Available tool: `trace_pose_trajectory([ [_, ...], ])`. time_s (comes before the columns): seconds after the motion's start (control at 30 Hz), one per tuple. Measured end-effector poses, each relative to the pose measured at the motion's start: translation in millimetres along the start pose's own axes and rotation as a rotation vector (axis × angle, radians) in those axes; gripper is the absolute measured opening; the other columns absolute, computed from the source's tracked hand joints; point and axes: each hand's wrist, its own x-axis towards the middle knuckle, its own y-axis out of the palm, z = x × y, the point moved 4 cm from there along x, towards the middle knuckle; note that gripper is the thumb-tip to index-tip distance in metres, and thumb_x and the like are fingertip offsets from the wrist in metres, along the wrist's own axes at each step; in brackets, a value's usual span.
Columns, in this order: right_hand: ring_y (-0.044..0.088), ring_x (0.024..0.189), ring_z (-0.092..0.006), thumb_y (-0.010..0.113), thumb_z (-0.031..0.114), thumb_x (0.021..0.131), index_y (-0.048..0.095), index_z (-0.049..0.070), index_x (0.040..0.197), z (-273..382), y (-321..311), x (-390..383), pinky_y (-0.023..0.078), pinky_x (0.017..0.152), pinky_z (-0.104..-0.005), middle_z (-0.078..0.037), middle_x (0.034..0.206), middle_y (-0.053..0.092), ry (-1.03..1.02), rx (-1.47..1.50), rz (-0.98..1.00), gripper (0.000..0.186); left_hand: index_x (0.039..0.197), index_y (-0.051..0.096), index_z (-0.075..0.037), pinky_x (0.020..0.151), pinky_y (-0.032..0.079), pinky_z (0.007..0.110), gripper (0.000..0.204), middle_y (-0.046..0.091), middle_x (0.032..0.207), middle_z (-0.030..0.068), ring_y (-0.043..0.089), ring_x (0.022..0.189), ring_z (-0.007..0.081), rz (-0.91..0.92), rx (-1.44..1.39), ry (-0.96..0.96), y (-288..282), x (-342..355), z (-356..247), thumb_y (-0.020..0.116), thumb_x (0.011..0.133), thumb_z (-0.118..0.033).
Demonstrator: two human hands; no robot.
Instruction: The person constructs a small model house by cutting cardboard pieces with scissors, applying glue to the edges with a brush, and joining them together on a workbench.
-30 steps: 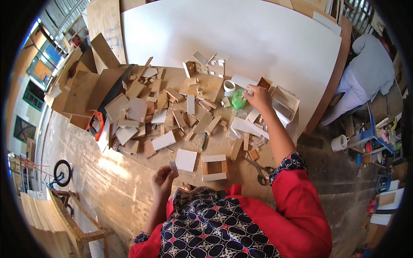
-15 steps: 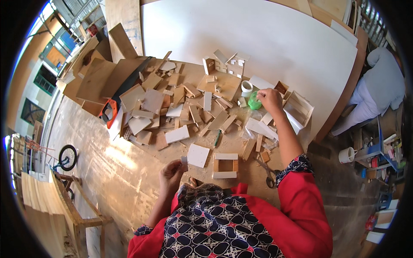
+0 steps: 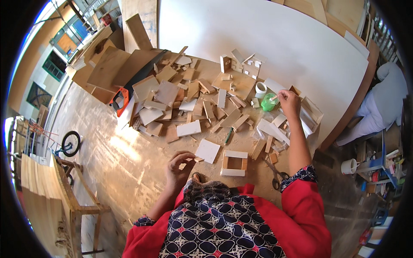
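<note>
Above the near edge of the work table, my left hand (image 3: 179, 170) pinches a small flat piece of wood (image 3: 198, 159), seen almost edge-on. Right beside it lies a white square panel (image 3: 208, 151). My right hand (image 3: 290, 103) is closed on a thin pale stick (image 3: 273, 98), whose tip is at the mouth of a cut green plastic container (image 3: 269, 103); I cannot tell whether it dips inside. A small box frame of wood and white strips (image 3: 234, 154) rests on the table between my hands.
Wood offcuts (image 3: 172, 103) are heaped across the table. Behind them stands a small model house (image 3: 241, 64); a white tape roll (image 3: 260, 88) is near the container. Scissors (image 3: 277, 174) and a green pen (image 3: 228, 136) lie closer. An orange-handled saw (image 3: 120, 102) is left; a person (image 3: 376, 99) crouches far right.
The view has shifted, so the table things sit further right. My left hand has turned the small piece from face-on to nearly edge-on. A stick now shows in my right hand.
</note>
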Motion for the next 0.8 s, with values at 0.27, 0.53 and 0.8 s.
trace_pose_trajectory([
  [0.27,0.065,0.078,-0.0279,0.069,0.011,0.078,0.069,0.007,0.085,106.7,23.7,-38.0,0.053,0.07,-0.04,-0.008,0.088,0.064,-0.309,0.095,0.043,0.008,0.096,0.068,-0.001,0.071,0.055,0.027,0.018,0.066,0.098,0.0091,0.066,0.087,0.0161,0.025,-0.02,-0.039,3.0,-4.2,13.4,0.068,0.08,0.007],
  [0.53,0.064,0.085,-0.0297,0.07,0.02,0.079,0.068,0.003,0.075,168.8,148.5,-112.5,0.053,0.08,-0.0404,-0.012,0.088,0.063,-0.631,-0.198,0.68,0.018,0.094,0.067,0.0,0.072,0.054,0.028,0.013,0.066,0.094,0.0082,0.065,0.086,0.0152,0.051,-0.03,-0.026,-5.4,-0.2,7.7,0.069,0.082,0.004],
  [0.8,0.066,0.08,-0.0226,0.068,0.022,0.083,0.074,0.009,0.086,176.0,143.3,-87.9,0.051,0.072,-0.0356,-0.013,0.083,0.068,-0.401,0.202,0.698,0.015,0.092,0.066,0.0,0.071,0.052,0.025,0.008,0.064,0.088,0.0033,0.062,0.08,0.0099,-0.079,-0.109,-0.181,-38.1,-13.7,44.1,0.069,0.085,0.0],
])
